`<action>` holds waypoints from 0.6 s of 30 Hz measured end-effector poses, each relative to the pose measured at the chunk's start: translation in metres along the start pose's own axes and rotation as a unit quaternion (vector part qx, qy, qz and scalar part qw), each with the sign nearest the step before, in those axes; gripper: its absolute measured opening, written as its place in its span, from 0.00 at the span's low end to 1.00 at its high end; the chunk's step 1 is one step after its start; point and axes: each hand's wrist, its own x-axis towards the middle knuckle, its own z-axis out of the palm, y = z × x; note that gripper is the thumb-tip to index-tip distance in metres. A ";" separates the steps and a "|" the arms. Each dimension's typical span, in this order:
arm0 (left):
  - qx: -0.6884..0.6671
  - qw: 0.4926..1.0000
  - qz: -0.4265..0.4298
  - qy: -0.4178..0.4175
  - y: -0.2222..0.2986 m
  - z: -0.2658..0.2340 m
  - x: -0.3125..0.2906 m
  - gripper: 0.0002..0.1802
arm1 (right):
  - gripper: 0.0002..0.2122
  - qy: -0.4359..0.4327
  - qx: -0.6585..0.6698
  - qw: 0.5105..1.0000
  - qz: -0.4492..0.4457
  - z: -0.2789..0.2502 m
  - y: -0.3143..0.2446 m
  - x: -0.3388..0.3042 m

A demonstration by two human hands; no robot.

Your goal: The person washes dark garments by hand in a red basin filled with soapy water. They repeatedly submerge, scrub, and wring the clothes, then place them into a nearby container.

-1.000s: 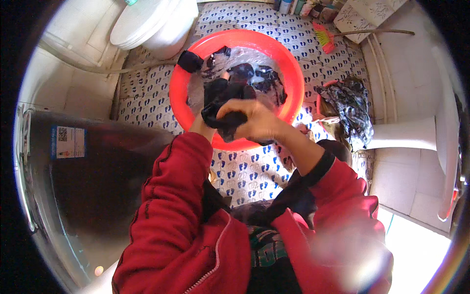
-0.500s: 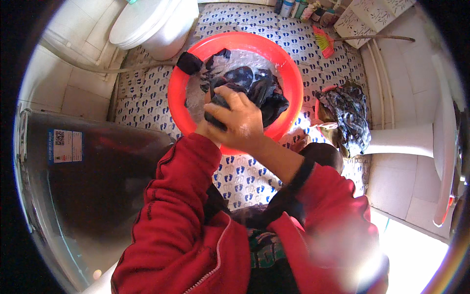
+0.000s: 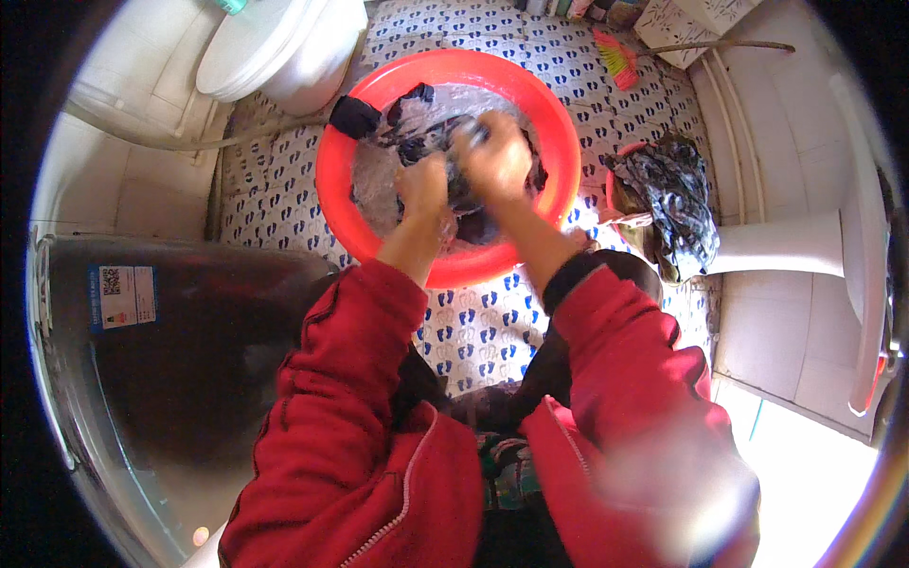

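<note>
Head view: two bare hands reach into a red tub [image 3: 333, 194] standing on a floor [image 3: 473, 331] printed with blue footprints.
Left hand [image 3: 423, 185]: inside the tub's rim, fingers curled inward against the dark clothes [image 3: 413, 150].
Right hand [image 3: 497, 156]: just beside the left one and slightly farther from the body, fingers bent, smeared by blur.
Grip: both hands look partly closed, but with the blur I cannot tell whether either has cloth caught in it.
Clothes: dark and wet, bunched in the tub around and beneath the hands.
Water [image 3: 374, 185]: greyish and foamy, about the clothes.
Rim: one black cloth [image 3: 355, 117] hangs over its upper left part.
Sleeves [image 3: 346, 379]: red, drawn back so both wrists are bare.
Right of tub: a dark, glossy heap [image 3: 677, 194], near a white pedestal [image 3: 781, 248].
Left of tub: a dark appliance [image 3: 199, 369] bearing a sticker [image 3: 125, 296]; beyond it, a hose [image 3: 218, 144] runs along the wall, near a white toilet [image 3: 265, 47].
Far side: bottles [image 3: 559, 8] stand at the upper edge; a pink and yellow brush [image 3: 617, 62] lies to their right.
</note>
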 end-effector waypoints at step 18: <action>-0.272 0.951 -0.142 -0.040 0.068 -0.014 -0.042 0.13 | 0.12 0.052 0.042 0.993 -0.096 0.009 -0.005 -0.036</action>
